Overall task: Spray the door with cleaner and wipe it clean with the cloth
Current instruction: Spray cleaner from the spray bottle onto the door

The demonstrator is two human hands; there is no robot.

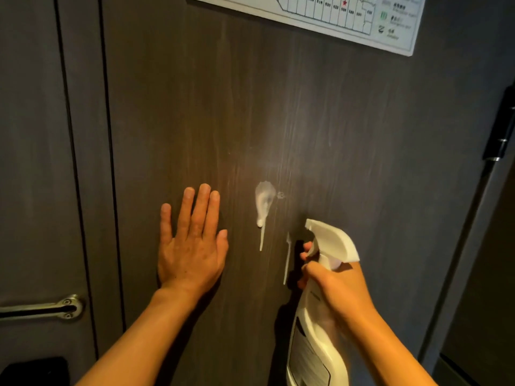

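Note:
A dark wood-grain door (278, 121) fills the view. A blob of white foam (264, 200) clings to it at centre, with two thin white drips running down below it. My right hand (334, 285) grips the neck of a white spray bottle (320, 324), fingers on the trigger, nozzle aimed at the door just right of the foam. My left hand (192, 240) lies flat against the door to the left of the foam, fingers spread, holding nothing. No cloth is in view.
A white floor-plan sign (348, 15) hangs at the top of the door. A metal handle (47, 307) sits at the lower left on the neighbouring panel. A black hinge (501, 129) and the door's edge are at the right.

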